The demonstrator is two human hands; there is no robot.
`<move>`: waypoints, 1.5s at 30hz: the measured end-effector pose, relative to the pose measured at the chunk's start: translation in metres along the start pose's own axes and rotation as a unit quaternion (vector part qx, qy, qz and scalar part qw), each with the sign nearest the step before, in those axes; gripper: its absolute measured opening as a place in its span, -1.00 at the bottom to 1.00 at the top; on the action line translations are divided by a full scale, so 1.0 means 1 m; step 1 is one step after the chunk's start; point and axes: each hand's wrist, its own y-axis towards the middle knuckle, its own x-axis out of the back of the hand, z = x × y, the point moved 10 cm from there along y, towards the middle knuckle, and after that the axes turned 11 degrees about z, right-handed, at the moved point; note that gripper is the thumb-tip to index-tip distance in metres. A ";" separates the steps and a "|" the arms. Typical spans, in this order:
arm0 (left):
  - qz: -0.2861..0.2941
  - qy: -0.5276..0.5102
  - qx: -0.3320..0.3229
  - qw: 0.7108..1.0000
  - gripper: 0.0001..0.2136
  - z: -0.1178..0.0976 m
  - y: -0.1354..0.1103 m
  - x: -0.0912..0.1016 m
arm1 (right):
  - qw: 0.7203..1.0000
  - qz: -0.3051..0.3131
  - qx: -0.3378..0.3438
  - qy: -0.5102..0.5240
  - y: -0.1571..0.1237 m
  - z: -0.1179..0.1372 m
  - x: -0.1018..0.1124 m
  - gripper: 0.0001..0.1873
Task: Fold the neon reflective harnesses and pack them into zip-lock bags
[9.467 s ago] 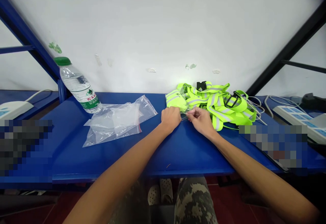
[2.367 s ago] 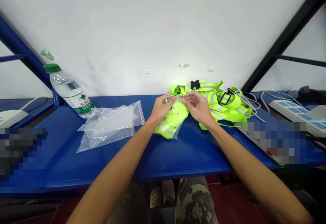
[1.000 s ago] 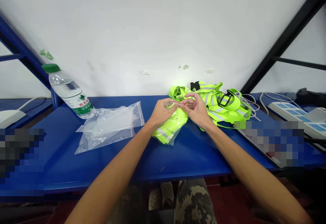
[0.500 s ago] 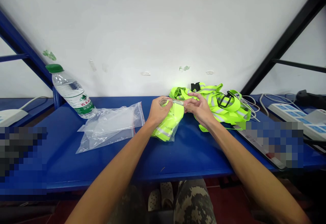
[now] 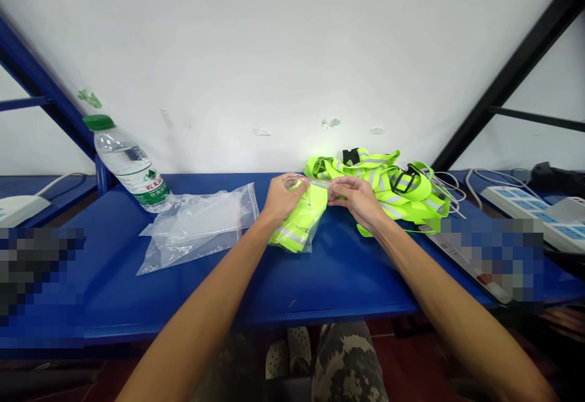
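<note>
A folded neon-yellow reflective vest [image 5: 295, 231] lies inside a clear plastic bag [image 5: 311, 216] on the blue table [image 5: 183, 295]. My left hand [image 5: 282, 199] and my right hand [image 5: 359, 201] both pinch the bag's top edge, with the edge stretched between them. Behind my right hand sits a tangled pile of neon reflective vests [image 5: 388, 186] with black buckles. The vest is partly hidden under my left hand.
Flattened clear zip bags [image 5: 196, 231] lie to the left, touching a tilted water bottle with a green cap [image 5: 130, 164]. White cables and a power strip [image 5: 521, 210] sit at the right. A white wall stands behind the table.
The bagged vest now lies nearer me and left of the pile. Over the last moments, my hands have drawn slightly apart along the bag's top edge and lowered a little.
</note>
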 end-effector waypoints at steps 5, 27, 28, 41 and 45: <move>-0.012 0.001 -0.002 1.000 -0.86 0.001 0.001 0.003 | 1.000 0.018 -0.006 -0.018 0.002 -0.004 -0.002 -0.52; 0.024 0.076 -0.040 0.996 -0.86 -0.017 -0.006 -0.011 | 0.999 0.016 0.012 -0.026 0.002 -0.009 -0.010 -0.59; 0.027 0.079 -0.041 0.996 -0.86 -0.017 -0.006 -0.012 | 0.999 0.015 0.017 -0.028 0.002 -0.009 -0.010 -0.59; 0.048 0.095 -0.054 0.993 -0.88 -0.025 -0.010 -0.022 | 0.999 0.007 0.027 -0.026 0.000 -0.005 -0.011 -0.65; 0.042 0.076 -0.047 0.995 -0.90 -0.024 -0.010 -0.021 | 0.998 -0.003 0.042 -0.044 0.000 -0.001 -0.009 -0.66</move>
